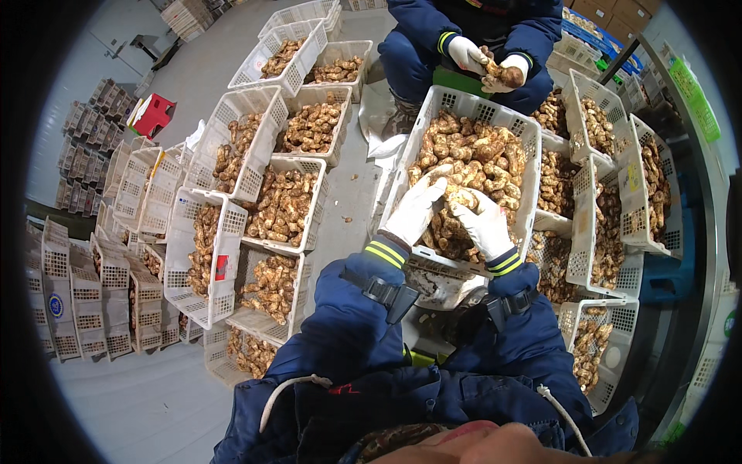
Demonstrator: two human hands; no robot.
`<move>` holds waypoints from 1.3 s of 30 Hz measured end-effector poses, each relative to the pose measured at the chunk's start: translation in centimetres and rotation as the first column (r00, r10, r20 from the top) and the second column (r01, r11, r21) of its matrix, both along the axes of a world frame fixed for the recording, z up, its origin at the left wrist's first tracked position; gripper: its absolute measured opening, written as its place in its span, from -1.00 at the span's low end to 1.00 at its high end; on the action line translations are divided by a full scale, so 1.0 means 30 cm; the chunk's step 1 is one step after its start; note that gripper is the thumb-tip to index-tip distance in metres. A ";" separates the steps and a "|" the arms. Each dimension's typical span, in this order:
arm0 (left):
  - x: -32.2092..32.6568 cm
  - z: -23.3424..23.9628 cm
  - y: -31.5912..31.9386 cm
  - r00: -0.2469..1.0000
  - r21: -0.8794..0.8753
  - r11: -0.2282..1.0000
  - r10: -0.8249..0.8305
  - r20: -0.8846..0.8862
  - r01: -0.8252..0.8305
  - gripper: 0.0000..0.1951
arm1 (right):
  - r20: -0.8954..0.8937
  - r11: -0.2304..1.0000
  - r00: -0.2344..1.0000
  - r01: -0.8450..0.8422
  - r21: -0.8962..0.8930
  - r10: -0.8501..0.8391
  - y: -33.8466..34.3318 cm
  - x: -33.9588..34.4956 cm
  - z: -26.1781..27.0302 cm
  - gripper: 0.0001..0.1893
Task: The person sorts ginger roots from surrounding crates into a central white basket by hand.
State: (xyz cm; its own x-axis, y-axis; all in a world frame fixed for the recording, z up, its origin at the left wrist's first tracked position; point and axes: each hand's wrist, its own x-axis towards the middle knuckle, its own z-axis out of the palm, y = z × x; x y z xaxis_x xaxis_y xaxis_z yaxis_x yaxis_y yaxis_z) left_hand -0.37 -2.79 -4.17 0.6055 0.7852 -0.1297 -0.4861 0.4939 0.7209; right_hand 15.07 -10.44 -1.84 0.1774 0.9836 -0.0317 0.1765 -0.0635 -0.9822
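Observation:
A white plastic crate (530,174) in front of me holds a heap of brown and cream mushrooms (458,142). Both my hands wear white gloves and are over its near half. My right hand (482,223) has its fingers closed around a pale, knobbly mushroom (462,199). Just to the left, my left hand (418,203) is raised with thumb and fingers near that mushroom; whether it grips anything is hard to tell, as its fingertips overlap the heap.
Across the crate sits a co-worker, whose gloved hands (493,69) hold mushrooms. Crates of mushrooms (287,162) are stacked on the left, and more crates (579,272) stand close on the right. A red stool (153,116) is farther off on the grey floor (348,197).

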 end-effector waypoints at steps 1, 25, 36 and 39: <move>0.000 0.000 0.002 1.000 0.032 0.999 0.016 -0.010 -0.016 -0.57 | -0.046 1.000 0.999 -0.007 -0.016 0.006 -0.002 -0.002 0.002 -0.62; 0.025 0.014 -0.007 0.964 0.019 0.999 0.039 -0.262 -0.036 -0.60 | -0.675 0.961 0.718 -0.031 -0.276 -0.171 -0.223 0.639 -0.036 -0.60; 0.047 -0.019 -0.010 0.958 0.061 0.985 0.172 -0.229 -0.163 -0.58 | -0.236 0.901 0.874 0.378 -0.214 -0.424 -0.489 0.691 -0.021 -0.49; 0.072 0.033 -0.031 0.922 0.048 0.935 0.354 -0.155 -0.351 -0.60 | -0.596 0.830 0.623 0.539 -0.142 -0.507 -0.769 0.806 -0.210 -0.53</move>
